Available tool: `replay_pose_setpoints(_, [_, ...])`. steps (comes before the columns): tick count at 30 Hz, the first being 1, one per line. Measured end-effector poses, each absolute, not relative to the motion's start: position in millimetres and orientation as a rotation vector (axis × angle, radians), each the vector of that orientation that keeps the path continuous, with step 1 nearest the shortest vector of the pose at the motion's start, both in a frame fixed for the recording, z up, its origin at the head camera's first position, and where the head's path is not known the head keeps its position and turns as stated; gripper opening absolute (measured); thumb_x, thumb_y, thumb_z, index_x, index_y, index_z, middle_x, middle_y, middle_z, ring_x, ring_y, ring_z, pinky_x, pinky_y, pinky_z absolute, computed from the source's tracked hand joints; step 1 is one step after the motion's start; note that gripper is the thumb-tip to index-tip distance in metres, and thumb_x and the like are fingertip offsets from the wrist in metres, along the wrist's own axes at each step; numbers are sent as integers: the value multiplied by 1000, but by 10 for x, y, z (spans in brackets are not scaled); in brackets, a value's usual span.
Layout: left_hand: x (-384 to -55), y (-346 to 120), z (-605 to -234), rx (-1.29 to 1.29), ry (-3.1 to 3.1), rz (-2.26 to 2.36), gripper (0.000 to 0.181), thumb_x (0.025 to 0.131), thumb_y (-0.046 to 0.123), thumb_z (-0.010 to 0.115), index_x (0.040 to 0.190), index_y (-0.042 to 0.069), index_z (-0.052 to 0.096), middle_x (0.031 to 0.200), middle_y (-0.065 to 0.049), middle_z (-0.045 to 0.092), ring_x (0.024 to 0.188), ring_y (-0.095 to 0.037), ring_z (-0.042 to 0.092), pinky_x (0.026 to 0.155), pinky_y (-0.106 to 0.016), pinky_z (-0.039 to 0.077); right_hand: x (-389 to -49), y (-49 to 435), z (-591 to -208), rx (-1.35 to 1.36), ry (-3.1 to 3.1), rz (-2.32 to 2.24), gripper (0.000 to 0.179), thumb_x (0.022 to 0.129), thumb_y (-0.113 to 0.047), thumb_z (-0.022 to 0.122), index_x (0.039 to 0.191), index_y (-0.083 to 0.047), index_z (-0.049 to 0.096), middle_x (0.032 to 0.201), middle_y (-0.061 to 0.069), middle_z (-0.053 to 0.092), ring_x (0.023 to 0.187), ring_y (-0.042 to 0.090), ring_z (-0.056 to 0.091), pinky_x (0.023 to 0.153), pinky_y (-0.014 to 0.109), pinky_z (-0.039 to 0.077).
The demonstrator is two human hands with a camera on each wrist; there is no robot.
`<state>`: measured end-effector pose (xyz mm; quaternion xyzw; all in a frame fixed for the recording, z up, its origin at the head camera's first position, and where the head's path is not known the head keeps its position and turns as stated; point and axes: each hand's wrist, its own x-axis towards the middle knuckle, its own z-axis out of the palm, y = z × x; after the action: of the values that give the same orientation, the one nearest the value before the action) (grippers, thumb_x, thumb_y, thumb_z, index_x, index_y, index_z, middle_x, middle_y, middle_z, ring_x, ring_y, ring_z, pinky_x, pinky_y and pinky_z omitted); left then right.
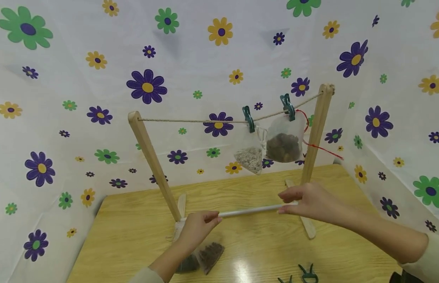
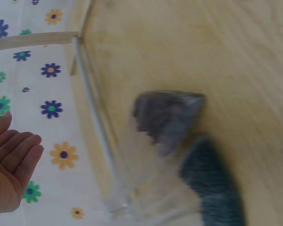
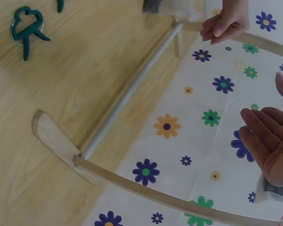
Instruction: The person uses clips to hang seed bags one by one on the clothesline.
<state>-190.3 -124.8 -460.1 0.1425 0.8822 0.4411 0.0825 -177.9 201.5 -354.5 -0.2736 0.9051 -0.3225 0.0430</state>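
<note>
A wooden rack [image 1: 152, 165] has two posts, a twine line [image 1: 191, 121] between their tops and a white rod [image 1: 251, 211] low down. My left hand [image 1: 196, 232] is near the rod's left end, overlapping it in the head view; the left wrist view shows its fingers [image 2: 19, 148] loosely extended and empty. Over by the right post, my right hand [image 1: 308, 202] has its fingers [image 3: 264, 129] extended, nothing in the palm. Two green clips [image 1: 248, 118] grip the line. From them hang a sheer bag of pale flecked bits [image 1: 249, 158] and a red-stringed bag of brown pieces [image 1: 284, 145].
Below my left hand, a pouch of dark brown bits [image 1: 210, 255] and a pouch of dark green stuff [image 2: 212, 183] lie on the wooden table [image 1: 127, 232]. More green clips [image 3: 28, 30] lie at the front right. Flower-printed cloth [image 1: 191, 70] surrounds the back and sides.
</note>
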Motion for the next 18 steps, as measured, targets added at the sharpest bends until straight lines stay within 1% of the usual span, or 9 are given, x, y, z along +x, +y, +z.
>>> replay_pose_setpoints(5, [-1775,-1408,-4831,419,2669,1289,33,90,26,65,106,-2,70,97,-13,72,88,-26,69,70,-29,56,-1690,2005,-3868,-901,2715,-875,49,82,-43,69,106,0,70,99,10,72,84,19,70,68,28,56])
replay_pose_setpoints(8, [-1704,-1486,-4933,417,2700,1265,33,89,27,66,101,-3,71,91,-11,73,82,-23,70,66,-26,55,-1665,2011,-4057,-957,2751,-767,47,81,-42,71,103,-1,71,94,8,73,80,17,70,64,27,55])
replay_pose_setpoints(9, [-1682,-1511,-4963,409,2700,1256,33,88,28,67,99,-3,71,89,-11,73,79,-21,70,64,-26,55,-1657,2010,-4110,-979,2776,-710,46,80,-42,71,102,-2,72,92,8,73,75,14,70,61,25,54])
replay_pose_setpoints(11, [-1648,-1562,-5024,398,2705,1245,30,88,26,67,95,-3,72,85,-9,73,74,-18,69,62,-25,54,-1639,2007,-4206,-1053,2864,-534,44,78,-44,72,99,-5,73,88,5,74,68,11,68,51,20,50])
replay_pose_setpoints(13, [-1617,-1618,-5073,379,2688,1231,27,87,23,68,93,-3,72,83,-9,73,73,-16,68,62,-26,54,-1618,2007,-4292,-1097,2926,-347,42,77,-45,73,95,-8,73,83,3,73,58,6,63,43,16,42])
replay_pose_setpoints(15, [-1591,-1669,-5122,354,2669,1217,25,86,22,68,91,-2,73,83,-7,72,73,-16,67,62,-27,54,-1592,2014,-4376,-1122,2973,-158,40,75,-47,73,91,-10,73,77,-1,71,51,2,57,39,14,34])
replay_pose_setpoints(18, [-1552,-1735,-5176,323,2656,1209,24,85,25,70,88,2,74,81,-5,72,73,-14,66,61,-25,52,-1560,2048,-4512,-1114,2981,-22,37,73,-47,75,83,-11,71,63,-6,63,45,-2,44,38,13,31])
